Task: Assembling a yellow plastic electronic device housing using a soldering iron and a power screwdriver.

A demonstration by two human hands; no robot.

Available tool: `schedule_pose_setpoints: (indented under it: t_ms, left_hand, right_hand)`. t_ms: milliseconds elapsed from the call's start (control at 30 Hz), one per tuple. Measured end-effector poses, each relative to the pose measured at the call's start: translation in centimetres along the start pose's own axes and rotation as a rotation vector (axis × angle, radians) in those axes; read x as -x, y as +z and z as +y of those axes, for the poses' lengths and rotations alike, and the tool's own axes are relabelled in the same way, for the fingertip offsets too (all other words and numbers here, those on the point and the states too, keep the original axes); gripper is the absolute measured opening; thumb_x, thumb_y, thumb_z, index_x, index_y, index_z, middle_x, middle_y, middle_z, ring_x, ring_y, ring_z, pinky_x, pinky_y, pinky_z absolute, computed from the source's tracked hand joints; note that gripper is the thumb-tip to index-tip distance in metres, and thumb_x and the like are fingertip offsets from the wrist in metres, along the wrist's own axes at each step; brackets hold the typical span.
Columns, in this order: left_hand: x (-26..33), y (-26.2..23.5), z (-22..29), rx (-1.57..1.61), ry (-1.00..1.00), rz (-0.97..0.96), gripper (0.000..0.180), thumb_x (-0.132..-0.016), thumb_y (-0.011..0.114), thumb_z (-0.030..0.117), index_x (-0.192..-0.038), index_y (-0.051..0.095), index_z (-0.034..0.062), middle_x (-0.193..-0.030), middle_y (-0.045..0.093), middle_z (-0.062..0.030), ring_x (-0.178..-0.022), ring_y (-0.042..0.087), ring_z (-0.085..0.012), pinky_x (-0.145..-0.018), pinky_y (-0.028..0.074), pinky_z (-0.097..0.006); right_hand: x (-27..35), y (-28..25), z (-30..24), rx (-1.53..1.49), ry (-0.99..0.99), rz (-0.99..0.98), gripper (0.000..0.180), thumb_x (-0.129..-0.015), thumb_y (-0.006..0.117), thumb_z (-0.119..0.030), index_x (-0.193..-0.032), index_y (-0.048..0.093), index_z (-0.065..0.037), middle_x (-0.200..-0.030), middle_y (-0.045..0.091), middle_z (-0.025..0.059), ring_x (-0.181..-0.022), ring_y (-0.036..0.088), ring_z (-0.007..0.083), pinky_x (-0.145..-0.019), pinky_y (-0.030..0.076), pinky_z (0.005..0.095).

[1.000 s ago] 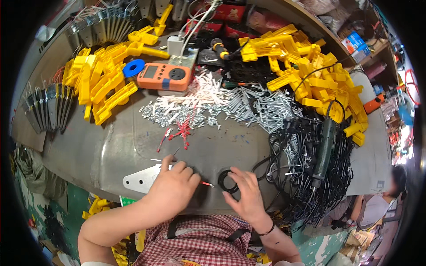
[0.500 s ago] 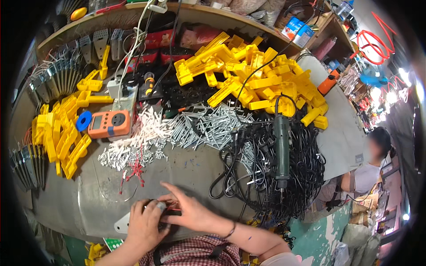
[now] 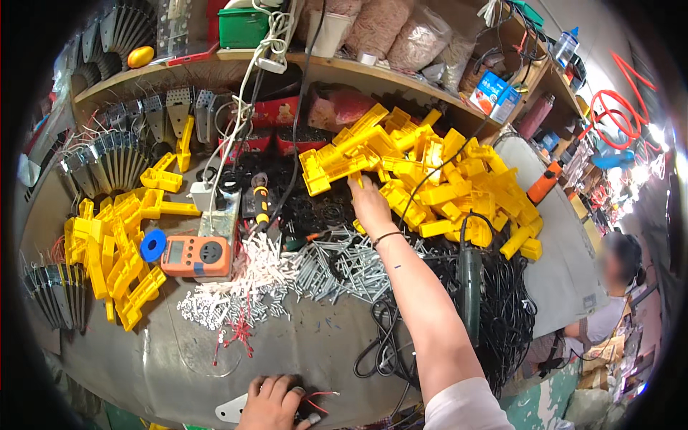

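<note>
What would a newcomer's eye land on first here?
First, the big heap of yellow parts at the back right of the bench, with the right hand at its left side. Then the orange meter, left of centre. At the front, the left hand lies over a silver metal plate.

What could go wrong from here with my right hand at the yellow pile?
Your right hand is at the heaped yellow parts, so some could slide down. Your right forearm passes beside the loose screws and might scatter a few. The red wire by your left hand could perhaps snag.
</note>
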State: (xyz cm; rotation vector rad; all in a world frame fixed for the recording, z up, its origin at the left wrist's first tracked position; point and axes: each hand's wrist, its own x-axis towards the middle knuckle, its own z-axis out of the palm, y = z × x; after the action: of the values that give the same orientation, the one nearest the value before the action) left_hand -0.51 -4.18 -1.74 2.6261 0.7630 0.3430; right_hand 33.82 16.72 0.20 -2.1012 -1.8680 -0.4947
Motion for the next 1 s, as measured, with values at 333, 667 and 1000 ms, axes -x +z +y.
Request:
schedule_pose_setpoints:
  t_ms: [333, 667, 1000]
  left_hand:
    - [0.0, -0.4, -0.7, 0.0, -0.01, -0.06, 0.06, -0.06, 0.076, 0.033, -0.107, 0.051, 0.0071, -0.111, 0.049, -0.0115, -0.1, 0.047, -0.0294, -0.083, 0.036, -0.044]
    - [0.5, 0.6, -0.2, 0.086, -0.002, 0.082, 0.048, -0.073, 0.066, 0.027, -0.113, 0.05, 0.0055, -0.112, 0.05, -0.0146, -0.102, 0.047, -0.0316, -0.088, 0.036, -0.046]
    - [0.3, 0.1, -0.6, 0.108, -0.03, 0.079, 0.049, -0.072, 0.067, 0.026, -0.113, 0.049, 0.0043, -0.111, 0.05, -0.0151, -0.101, 0.047, -0.0315, -0.087, 0.036, -0.045]
  right_hand:
    - [4.1, -5.4, 1.0, 0.29, -0.175, -0.088, 0.014, -0.075, 0.053, -0.01, -0.084, 0.062, -0.006, -0.085, 0.059, 0.0103, -0.083, 0.054, 0.0278, -0.073, 0.043, 0.0377]
    - [-6.9, -2.2, 1.6, 0.299, -0.167, 0.002, 0.036, -0.082, 0.048, -0.012, -0.117, 0.056, -0.012, -0.11, 0.057, 0.0095, -0.113, 0.047, 0.0273, -0.102, 0.026, 0.052]
    - [-2.9, -8.8, 1.4, 0.197, -0.009, -0.714, 0.039, -0.074, 0.069, -0.037, -0.094, 0.066, -0.004, -0.103, 0.06, 0.018, -0.101, 0.056, 0.0334, -0.084, 0.046, 0.0402]
